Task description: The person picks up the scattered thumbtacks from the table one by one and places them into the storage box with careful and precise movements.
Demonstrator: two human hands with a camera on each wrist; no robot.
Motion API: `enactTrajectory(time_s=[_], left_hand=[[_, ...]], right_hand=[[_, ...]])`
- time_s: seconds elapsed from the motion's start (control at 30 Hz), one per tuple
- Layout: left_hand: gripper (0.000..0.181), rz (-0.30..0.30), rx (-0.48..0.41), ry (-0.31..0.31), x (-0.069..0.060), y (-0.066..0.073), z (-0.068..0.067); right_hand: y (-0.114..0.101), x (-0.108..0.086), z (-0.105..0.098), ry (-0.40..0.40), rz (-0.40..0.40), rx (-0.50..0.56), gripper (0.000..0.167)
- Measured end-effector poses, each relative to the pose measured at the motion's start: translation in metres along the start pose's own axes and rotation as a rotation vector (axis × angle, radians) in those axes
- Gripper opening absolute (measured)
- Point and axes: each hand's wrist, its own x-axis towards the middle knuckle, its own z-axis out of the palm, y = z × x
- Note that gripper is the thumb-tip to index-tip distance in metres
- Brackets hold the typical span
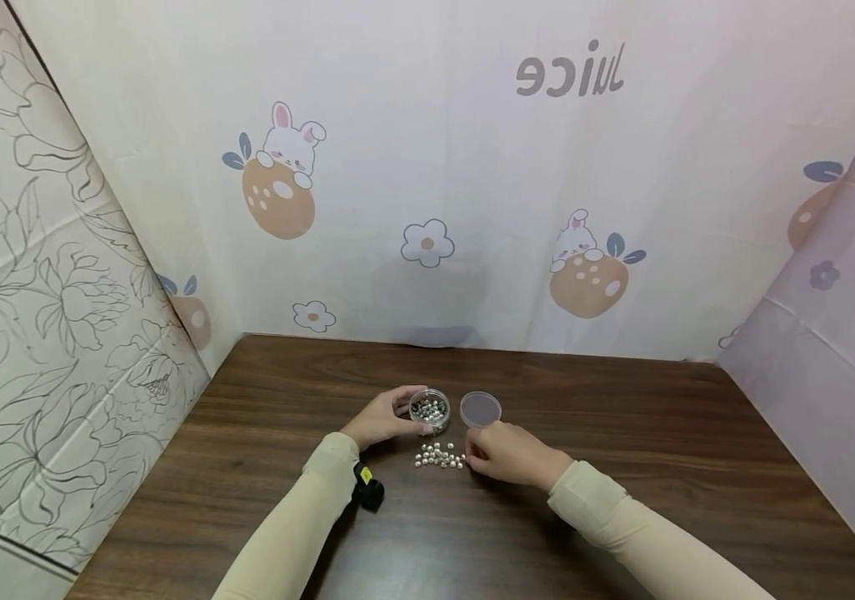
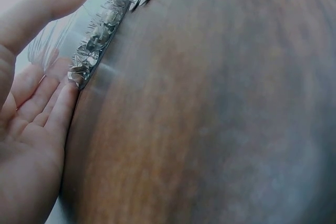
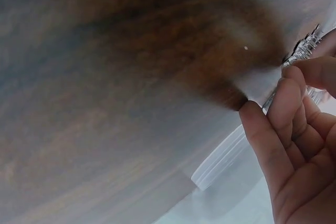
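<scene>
My left hand holds a round clear plastic box, thumb at its near side and fingers round the far side. Silver thumbtacks fill part of the box. In front of it lies a loose pile of silver thumbtacks, their pins pointing up in the left wrist view. At the pile's right edge, my right hand has curled fingers and brings its thumb and fingertips together on a thumbtack, mostly hidden by them. The clear round lid lies just beyond this hand.
The dark wooden table meets a printed curtain at the back, with more curtains at both sides. A black device with a yellow label sits at the left wrist.
</scene>
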Motion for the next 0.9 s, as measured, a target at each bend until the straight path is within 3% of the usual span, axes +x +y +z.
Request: enactTrajectory(time_s=[0.63, 0.8, 0.9], left_hand=[[0.07, 0.016, -0.006, -0.006, 0.001, 0.0006, 0.0004], [0.071, 0.006, -0.002, -0.002, 0.0008, -0.0003, 0.0008], [0.071, 0.001, 0.011, 0.003, 0.0052, -0.0087, 0.001]], right_hand=[[0.0073, 0.0035, -0.0047, -0.063, -0.005, 0.097, 0.014], [0.0085, 0.0058, -0.0062, -0.022, -0.018, 0.126, 0.014], [0.0093, 0.0091, -0.0071, 0.032, -0.015, 0.132, 0.015]])
